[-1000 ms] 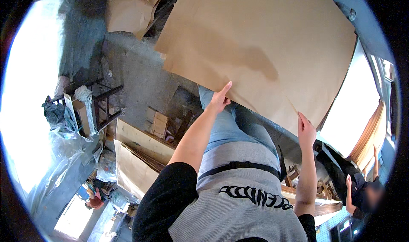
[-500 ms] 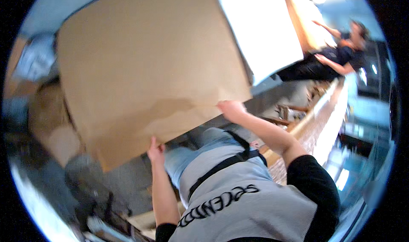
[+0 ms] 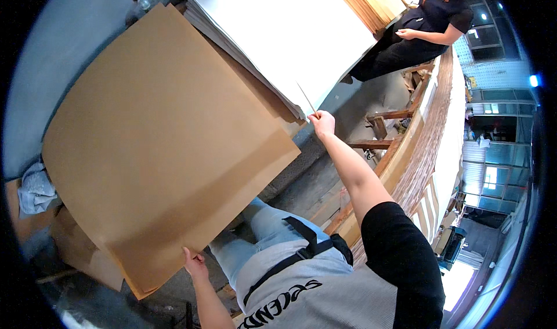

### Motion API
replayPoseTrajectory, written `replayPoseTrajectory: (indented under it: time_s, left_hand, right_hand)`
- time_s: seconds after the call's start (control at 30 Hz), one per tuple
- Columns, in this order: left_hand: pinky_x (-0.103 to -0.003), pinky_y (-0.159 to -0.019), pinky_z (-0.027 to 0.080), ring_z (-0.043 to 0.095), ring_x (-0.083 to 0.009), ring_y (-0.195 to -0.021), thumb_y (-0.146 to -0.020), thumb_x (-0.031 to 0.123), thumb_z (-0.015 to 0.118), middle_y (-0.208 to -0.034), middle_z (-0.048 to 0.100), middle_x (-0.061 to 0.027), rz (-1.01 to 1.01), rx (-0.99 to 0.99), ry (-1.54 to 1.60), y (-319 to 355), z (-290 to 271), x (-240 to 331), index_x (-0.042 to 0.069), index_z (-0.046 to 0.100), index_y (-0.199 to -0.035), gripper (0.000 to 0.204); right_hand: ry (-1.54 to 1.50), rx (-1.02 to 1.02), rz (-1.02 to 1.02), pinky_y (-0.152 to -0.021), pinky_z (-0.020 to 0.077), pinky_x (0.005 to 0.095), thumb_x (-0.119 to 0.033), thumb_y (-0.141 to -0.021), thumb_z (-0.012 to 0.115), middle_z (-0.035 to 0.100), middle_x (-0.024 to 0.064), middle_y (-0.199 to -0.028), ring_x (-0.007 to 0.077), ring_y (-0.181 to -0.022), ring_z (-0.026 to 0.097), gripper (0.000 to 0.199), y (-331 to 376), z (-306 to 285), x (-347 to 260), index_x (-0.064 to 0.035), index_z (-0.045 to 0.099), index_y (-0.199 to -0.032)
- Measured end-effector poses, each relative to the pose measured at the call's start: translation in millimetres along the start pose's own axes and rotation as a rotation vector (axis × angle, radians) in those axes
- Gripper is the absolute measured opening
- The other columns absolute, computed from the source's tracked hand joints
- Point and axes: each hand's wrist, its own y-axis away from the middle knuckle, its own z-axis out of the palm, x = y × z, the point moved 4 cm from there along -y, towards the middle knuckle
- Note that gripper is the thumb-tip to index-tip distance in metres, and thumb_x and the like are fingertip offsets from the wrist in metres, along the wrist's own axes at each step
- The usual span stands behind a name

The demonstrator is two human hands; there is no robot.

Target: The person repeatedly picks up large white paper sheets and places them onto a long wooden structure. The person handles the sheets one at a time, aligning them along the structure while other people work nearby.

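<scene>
A large brown paper sheet lies spread in front of me, with other brown edges under its near left corner. At its near edge my left hand is closed, thumb on top and fingers partly hidden below. My right hand pinches a thin stick, which points away over the near corner of a stack of white sheets. The brown sheet's right corner is apart from that hand.
Beyond the white stack stands a pile of yellowish sheets, with a co-worker beside it. A long wooden frame runs along my right. Grey cloth lies at far left, by the wall.
My right hand has left the brown sheet's edge and is now at the white stack's corner. My left hand stays on the brown sheet. The view has turned.
</scene>
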Motion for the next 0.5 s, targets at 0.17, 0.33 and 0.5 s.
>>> replayPoseTrajectory:
  time_s: [0.17, 0.33, 0.5]
  left_hand:
    - [-0.021, -0.038, 0.032, 0.04, -0.0086, -0.043, -0.081, 0.039, 0.055, -0.063, 0.048, 0.0009, -0.054, 0.035, -0.035, 0.3, -5.1, 3.6, 0.011, 0.049, -0.088, 0.029]
    - [-0.022, -0.038, 0.033, 0.041, -0.0099, -0.043, -0.08, 0.04, 0.056, -0.063, 0.047, 0.0001, -0.012, 0.074, -0.051, 13.8, 13.2, 12.3, 0.011, 0.049, -0.091, 0.031]
    - [-0.022, -0.038, 0.033, 0.043, -0.0106, -0.044, -0.082, 0.035, 0.055, -0.068, 0.052, -0.0014, -0.085, 0.093, 0.002, 13.4, 15.9, 7.8, 0.012, 0.048, -0.098, 0.029]
  right_hand:
    - [0.085, 0.032, -0.009, -0.07, 0.0446, 0.0351, -0.023, -0.071, 0.065, 0.058, 0.0141, -0.083, 0.0269, -0.078, 0.058, 0.019, -23.7, 22.6, -9.4, -0.007, 0.065, -0.08]
    - [0.116, 0.004, 0.089, -0.067, 0.0455, 0.0348, -0.025, -0.073, 0.063, 0.061, 0.0135, -0.077, 0.0272, -0.074, 0.059, 0.017, -41.4, 18.6, -1.7, -0.0093, 0.066, -0.079]
    - [0.026, -0.143, 0.09, -0.068, 0.0449, 0.03, -0.029, -0.068, 0.068, 0.063, 0.0092, -0.079, 0.0206, -0.074, 0.06, 0.023, -51.0, -12.0, -7.3, -0.0076, 0.066, -0.076]
